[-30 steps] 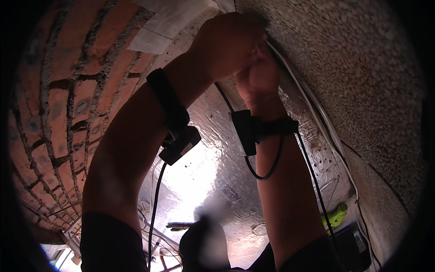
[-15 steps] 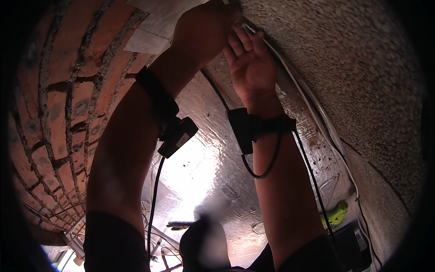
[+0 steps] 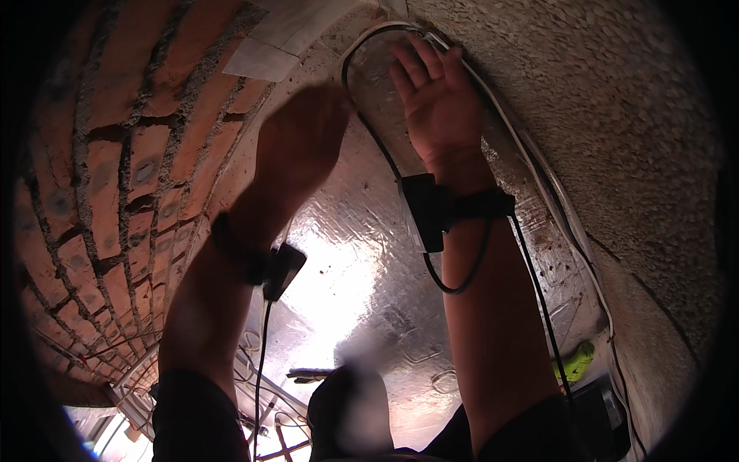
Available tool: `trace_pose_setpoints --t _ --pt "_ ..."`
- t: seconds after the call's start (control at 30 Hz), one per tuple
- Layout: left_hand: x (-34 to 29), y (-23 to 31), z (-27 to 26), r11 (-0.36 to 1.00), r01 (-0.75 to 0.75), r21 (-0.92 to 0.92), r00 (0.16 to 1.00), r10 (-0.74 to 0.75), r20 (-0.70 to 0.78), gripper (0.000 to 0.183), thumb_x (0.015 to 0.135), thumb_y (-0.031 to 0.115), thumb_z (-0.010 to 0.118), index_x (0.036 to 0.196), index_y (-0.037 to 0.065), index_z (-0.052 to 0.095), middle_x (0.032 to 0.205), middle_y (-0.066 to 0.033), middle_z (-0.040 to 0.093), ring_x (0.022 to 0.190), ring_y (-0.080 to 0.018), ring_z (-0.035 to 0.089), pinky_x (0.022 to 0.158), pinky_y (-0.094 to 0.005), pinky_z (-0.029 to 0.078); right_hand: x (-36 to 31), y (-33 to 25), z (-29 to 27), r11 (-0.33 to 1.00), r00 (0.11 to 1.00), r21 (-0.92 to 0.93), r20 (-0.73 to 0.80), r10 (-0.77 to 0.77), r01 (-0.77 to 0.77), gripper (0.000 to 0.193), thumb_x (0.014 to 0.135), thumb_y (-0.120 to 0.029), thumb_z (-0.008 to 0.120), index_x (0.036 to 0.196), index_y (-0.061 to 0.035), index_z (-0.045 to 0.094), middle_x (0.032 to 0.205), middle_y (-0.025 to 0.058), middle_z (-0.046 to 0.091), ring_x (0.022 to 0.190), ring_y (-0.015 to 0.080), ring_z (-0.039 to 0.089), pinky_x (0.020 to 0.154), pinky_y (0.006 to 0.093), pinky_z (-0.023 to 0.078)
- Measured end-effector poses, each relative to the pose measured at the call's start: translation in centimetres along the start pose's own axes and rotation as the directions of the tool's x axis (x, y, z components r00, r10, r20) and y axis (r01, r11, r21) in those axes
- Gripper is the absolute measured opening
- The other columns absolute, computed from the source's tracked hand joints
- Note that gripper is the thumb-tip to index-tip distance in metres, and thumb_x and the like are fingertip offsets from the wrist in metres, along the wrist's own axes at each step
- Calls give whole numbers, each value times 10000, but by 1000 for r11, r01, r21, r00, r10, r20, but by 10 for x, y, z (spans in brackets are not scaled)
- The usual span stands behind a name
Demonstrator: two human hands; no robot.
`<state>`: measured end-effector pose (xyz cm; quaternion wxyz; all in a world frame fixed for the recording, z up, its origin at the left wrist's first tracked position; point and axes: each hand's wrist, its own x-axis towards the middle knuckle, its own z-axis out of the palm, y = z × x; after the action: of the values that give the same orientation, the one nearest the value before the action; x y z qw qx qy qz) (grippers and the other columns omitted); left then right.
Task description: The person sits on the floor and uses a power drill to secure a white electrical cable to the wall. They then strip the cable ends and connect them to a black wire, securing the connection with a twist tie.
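My left hand (image 3: 304,142) is raised near the brick wall, dark and smeared by motion, so its fingers do not show clearly. Its finger side is close to a dark cable (image 3: 369,132) that bows up and over toward the pebbled wall; whether the two touch is unclear. My right hand (image 3: 443,108) is palm up with fingers stretched out and apart. Its fingertips are beside the cables (image 3: 493,96) along the wall's foot, and nothing shows in the palm. Both wrists carry strapped black boxes with wires.
A red brick wall (image 3: 100,169) rises on the left, and a rough pebbled wall (image 3: 585,100) on the right. Between them lies a shiny, glaring surface (image 3: 385,285). Pale sheets (image 3: 262,58) are at the upper left. A yellow-green object (image 3: 576,362) lies at the lower right.
My left hand has moved down and left, away from my right hand, uncovering the arched cable at the top. My right hand stays palm up, shifted slightly right in the picture.
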<state>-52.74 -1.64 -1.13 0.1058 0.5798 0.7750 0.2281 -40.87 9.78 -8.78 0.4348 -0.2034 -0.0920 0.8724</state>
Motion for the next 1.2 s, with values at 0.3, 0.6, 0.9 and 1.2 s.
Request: trace_pose_setpoints --t 0.3,0.6,0.9,1.2 --pt "-368 10 -66 905 291 311 501 -421 756 210 807 234 661 953 85 637 852 -110 621 841 -295 607 736 -420 497 -1 6 3 1000 999 1 46 19 -19 622 958 -441 485 1369 -13 299 1352 169 451 1290 319 397 1115 468 257" --pt "-459 53 -83 768 520 374 262 -560 786 492 711 242 766 1134 73 580 1059 -156 609 943 -341 595 795 -453 491 0 6 -1 1000 997 -17 73 0 1 567 963 -434 480 1330 -24 344 1359 167 448 1302 328 383 1124 473 235" --pt "-485 40 -68 791 362 494 412 -611 676 566 705 301 753 1131 30 497 940 -151 557 878 -329 550 692 -450 450 0 4 0 1000 999 -22 46 3 -2 592 970 -437 445 1318 39 389 1387 152 436 1330 333 364 1144 473 240" --pt "-445 39 -75 716 617 327 445 -660 605 354 614 232 738 863 24 597 826 -164 561 764 -337 571 641 -423 492 1 3 -2 999 998 -34 69 -7 9 662 959 -445 477 1392 0 250 1375 172 440 1319 336 368 1129 474 230"
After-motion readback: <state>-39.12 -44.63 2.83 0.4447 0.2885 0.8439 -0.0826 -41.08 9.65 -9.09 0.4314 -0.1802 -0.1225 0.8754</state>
